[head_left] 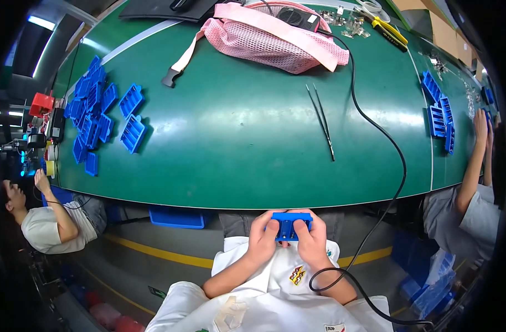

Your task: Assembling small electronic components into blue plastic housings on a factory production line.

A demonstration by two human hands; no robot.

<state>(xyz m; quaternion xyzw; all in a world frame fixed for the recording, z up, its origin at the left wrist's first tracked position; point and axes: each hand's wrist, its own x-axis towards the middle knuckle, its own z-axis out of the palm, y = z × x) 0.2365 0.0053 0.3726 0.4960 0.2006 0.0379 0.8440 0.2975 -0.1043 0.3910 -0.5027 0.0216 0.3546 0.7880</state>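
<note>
There's a broad lane over the green tabletop (225,160), straight ahead of the left hand (261,238) and right hand (313,238), right up to the pink bag (264,44)! Piled blue trays (91,130) block the left side, though, and to the right the tweezers (330,146) and long black cable (404,166) obstruct the way.

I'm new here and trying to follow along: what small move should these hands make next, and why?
Perhaps press gently on the blue compartmented case with both thumbs: the left hand and right hand hold its two ends, thumbs resting on its face.
</note>
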